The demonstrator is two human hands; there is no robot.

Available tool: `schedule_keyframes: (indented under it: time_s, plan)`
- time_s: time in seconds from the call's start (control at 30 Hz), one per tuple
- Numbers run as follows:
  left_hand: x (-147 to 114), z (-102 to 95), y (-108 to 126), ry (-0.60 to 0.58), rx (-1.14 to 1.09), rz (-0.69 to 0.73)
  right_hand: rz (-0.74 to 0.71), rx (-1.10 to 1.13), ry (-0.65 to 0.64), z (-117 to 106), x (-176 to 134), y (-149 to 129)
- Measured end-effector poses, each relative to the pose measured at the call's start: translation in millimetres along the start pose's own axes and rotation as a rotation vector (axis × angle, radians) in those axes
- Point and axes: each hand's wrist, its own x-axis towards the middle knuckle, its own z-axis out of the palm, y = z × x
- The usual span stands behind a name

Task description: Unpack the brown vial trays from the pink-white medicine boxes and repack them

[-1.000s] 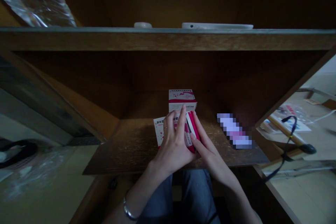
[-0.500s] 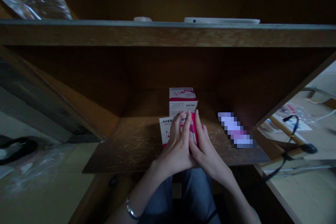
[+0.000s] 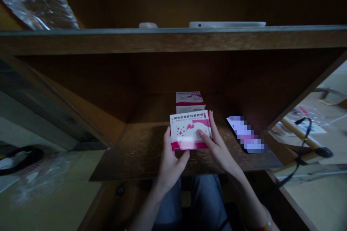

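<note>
Between my two hands is a white and magenta medicine box [image 3: 187, 131] with dark printed characters, its top face tilted toward me. My left hand [image 3: 172, 162] grips its left side and lower edge, with the thumb near the front. My right hand [image 3: 218, 148] holds the right side, thumb lying on the printed face and fingers along the edge. Right behind it, a second box [image 3: 189, 98] of the same print stands on the wooden board, its lower part hidden by the held one.
A phone [image 3: 245, 135] with a blurred lit screen lies on the wooden board [image 3: 130, 158] to the right. Above runs a shelf edge [image 3: 108, 43] bearing a white flat device [image 3: 227, 24], a small pale object [image 3: 148, 25] and clear plastic wrap [image 3: 40, 3]. A dark cable [image 3: 298, 162] hangs at right.
The left hand has moved from across the box's top to its left side, uncovering the printed face. The right thumb now rests on that face, and the box seems lifted and tilted.
</note>
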Motion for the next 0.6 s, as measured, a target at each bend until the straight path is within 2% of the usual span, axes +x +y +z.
schedule_keyframes:
  time_s: [0.1,0.2,0.27,0.37,0.43,0.6]
  plan:
    - [26,2.5,36,0.016,-0.101,0.081,-0.021,0.117,0.069,-4,27,-16]
    - [60,7.2,65,0.043,-0.157,0.197,-0.059,0.305,0.058,-7,67,-30]
    - [83,10.2,75,0.049,-0.222,0.245,-0.062,0.361,0.031,-9,96,-36]
    - [117,12.1,75,0.002,-0.319,0.208,-0.043,0.35,0.019,-10,133,-37]
    - [135,12.1,70,-0.008,-0.427,0.135,0.001,0.304,0.043,-9,153,-32]
    - [160,10.7,48,0.022,-0.544,0.003,0.067,0.255,0.079,-8,183,-8]
